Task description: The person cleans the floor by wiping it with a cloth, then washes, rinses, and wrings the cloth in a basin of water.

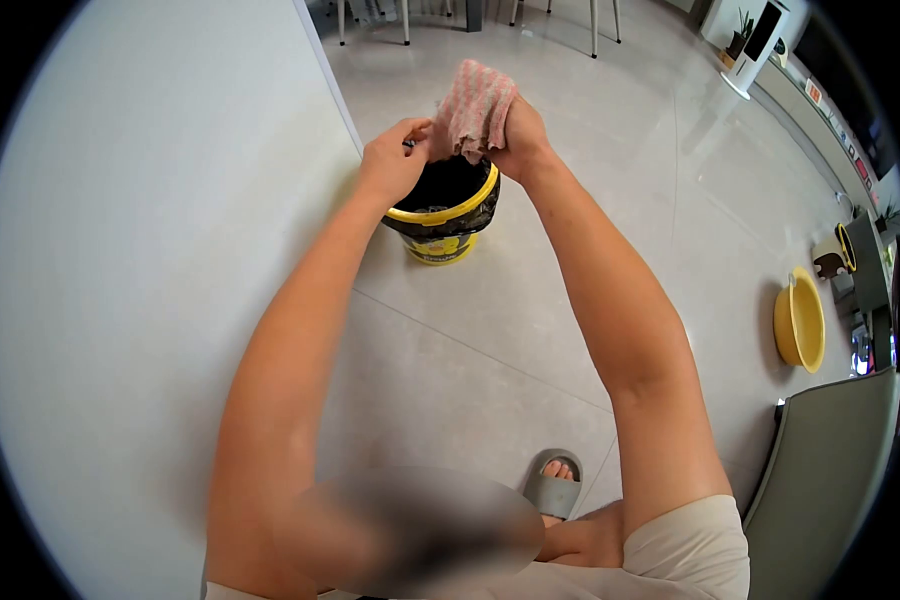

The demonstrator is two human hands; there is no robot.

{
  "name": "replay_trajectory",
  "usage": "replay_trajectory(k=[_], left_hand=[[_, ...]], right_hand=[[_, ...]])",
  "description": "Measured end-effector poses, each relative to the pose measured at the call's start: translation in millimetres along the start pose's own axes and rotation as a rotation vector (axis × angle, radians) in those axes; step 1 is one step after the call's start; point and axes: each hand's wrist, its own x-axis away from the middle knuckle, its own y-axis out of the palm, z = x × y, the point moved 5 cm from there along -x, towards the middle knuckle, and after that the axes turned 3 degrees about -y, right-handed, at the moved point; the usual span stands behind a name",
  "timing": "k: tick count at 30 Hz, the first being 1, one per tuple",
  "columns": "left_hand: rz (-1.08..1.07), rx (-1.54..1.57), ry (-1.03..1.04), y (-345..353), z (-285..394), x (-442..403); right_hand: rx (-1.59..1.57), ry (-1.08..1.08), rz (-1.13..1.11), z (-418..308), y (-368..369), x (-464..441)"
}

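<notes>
A pink-and-white striped cloth (478, 105), bunched and folded, is held up over a trash bin. My right hand (523, 135) is closed around the cloth's right side. At its left edge, my left hand (395, 160) has curled fingers pinching the lower left part; a dark ring or band shows on one finger. Just below both hands stands the bin (440, 248), yellow and black with a yellow rim and a black liner bag folded over it. The bin's inside is dark, so its contents cannot be made out.
A white wall or panel (150, 250) rises close on the left. On the right are a yellow basin (798, 322) on the tiled floor and a grey-green chair back (825, 480). Chair legs (595, 30) stand at the back, a white tower appliance (757, 48) at far right.
</notes>
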Motion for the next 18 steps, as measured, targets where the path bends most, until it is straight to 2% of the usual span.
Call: replay_trajectory(k=[4,7,8,11,12,15,16,18], left_hand=[[0.212,0.073,0.033,-3.1,14.1,3.5],[-0.005,-0.4,0.12,5.3,11.1,2.0],[-0.194,-0.486,-0.129,3.5,7.2,1.3],[0.132,-0.38,-0.05,-10.3,0.0,7.0],[0.065,-0.212,-0.042,-8.6,-0.2,4.1],[-0.088,-0.098,0.075,-5.6,15.9,10.2],[-0.06,-0.021,0.103,-6.4,16.4,10.9],[-0.039,0.057,0.004,-12.7,0.4,10.1]], right_hand=[[-0.026,0.123,0.062,-0.5,4.5,14.0],[0.021,0.147,0.033,3.9,-1.7,11.2],[0.073,0.147,0.044,4.5,-2.2,10.9],[0.157,0.121,0.051,3.9,-3.7,7.8],[0.175,0.11,0.051,3.7,-5.6,6.8],[0.043,0.126,0.109,3.4,-3.8,15.7],[0.026,0.142,0.086,1.6,2.1,18.3],[-0.051,0.154,-0.282,4.5,-0.7,15.6]])
